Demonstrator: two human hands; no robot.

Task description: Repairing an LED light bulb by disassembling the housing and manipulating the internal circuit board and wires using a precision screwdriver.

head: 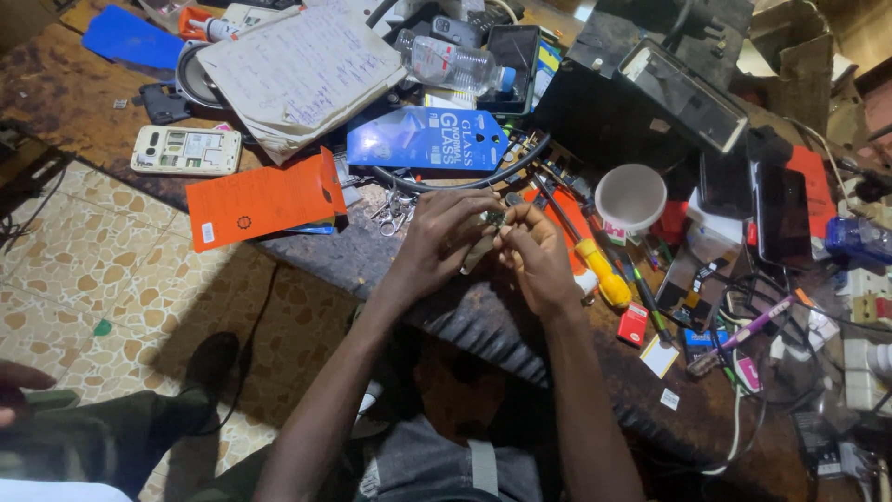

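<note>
Crowded on the dark workbench (520, 325): one orange card sleeve (265, 198) hanging over the near edge to the left, one blue glass-protector packet (429, 138) just beyond the hands, one black cable loop (446, 182) curving under that packet, one small bunch of metal tweezers or keys (394, 210) lying just left of the hands. Farther left, one opened white phone shell (186, 150); behind it, one handwritten notebook (302, 72) and one clear plastic bottle (455, 65) lying on its side. To the right, one yellow-handled screwdriver (595, 263) with its shaft angled past the right wrist, one white plastic cup (631, 196), one small red box (634, 324), one dark phone (782, 216) face up. Nothing standing between the camera and the hands, though the fingers themselves cover most of what is held. Left hand (444, 234) and right hand (533, 251) drawn close together above the bench edge, fingertips meeting; between them one small circuit board (492, 219), greenish, possibly with a strip hanging below it, too small to be sure. Left fingers curled and pinching the board's left side; right thumb and forefinger pinching its right side, remaining fingers folded in. Two hands, one board, held clear of the bench surface, just in front of the blue packet.
</note>
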